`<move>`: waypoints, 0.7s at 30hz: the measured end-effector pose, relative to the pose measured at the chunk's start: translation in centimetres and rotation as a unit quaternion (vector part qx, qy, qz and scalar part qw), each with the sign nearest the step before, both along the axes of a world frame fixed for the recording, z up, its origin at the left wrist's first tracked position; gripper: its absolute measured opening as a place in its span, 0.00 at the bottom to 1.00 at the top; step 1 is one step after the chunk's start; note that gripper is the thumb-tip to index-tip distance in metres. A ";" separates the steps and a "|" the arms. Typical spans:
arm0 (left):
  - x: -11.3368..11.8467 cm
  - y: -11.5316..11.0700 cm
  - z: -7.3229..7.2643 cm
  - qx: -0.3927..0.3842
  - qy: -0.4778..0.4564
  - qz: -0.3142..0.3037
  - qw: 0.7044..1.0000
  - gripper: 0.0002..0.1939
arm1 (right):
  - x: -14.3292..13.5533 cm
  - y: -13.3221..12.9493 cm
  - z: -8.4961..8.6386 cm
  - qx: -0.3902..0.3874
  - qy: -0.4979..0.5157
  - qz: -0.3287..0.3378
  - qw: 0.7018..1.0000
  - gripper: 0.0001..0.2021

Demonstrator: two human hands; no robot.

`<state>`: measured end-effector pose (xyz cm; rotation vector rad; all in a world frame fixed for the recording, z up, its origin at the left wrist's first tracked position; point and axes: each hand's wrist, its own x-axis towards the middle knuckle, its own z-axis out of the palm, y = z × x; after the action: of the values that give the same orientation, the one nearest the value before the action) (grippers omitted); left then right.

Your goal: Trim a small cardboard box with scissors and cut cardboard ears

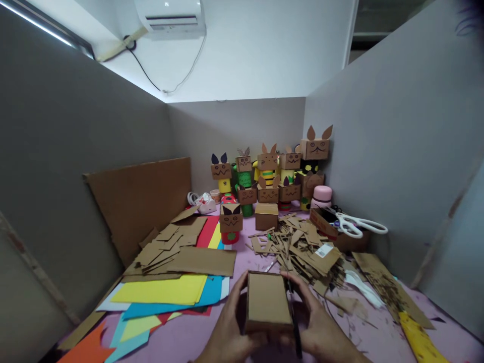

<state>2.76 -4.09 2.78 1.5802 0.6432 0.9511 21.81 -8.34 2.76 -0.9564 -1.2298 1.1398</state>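
Note:
A small brown cardboard box [269, 300] is held low in front of me, its flat top facing up. My left hand [230, 327] is closed around its left side, thumb along the edge and fingers curling beneath the front. On the opposite side, my right hand [317, 322] grips the box, its thumb near the far right corner. Between that hand and the box's right side runs a slim dark strip-like thing [297, 330]; its kind is unclear. The fingers under the box are partly hidden.
Cardboard scraps [302, 247] are heaped to the right, beside a carton [351, 241] with white-handled scissors [359, 224]. Colored paper [162, 290] and cardboard sheets [204, 260] lie left. Cardboard animal figures [267, 161] and another box [266, 218] stand behind, near a pink bottle [321, 195].

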 end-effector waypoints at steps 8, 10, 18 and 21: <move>-0.5 0.1 0.1 0.144 0.081 0.071 0.984 0.44 | 1.4 -0.7 0.4 0.150 -0.287 -0.076 0.943 0.34; -0.6 0.1 -0.1 0.195 0.094 0.085 0.973 0.42 | 1.6 -0.8 -0.1 0.181 -0.305 -0.087 0.931 0.33; -1.3 0.0 0.0 0.345 0.079 0.074 0.932 0.43 | 2.3 -1.0 -1.5 0.350 -0.397 -0.128 0.839 0.39; -1.5 -0.1 0.3 0.371 0.081 0.069 0.923 0.46 | 2.3 -1.1 -1.4 0.382 -0.417 -0.153 0.810 0.41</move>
<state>1.25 -4.19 3.04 2.3254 0.5364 1.2665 24.14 -9.45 1.38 -0.9669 -1.9210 -0.1574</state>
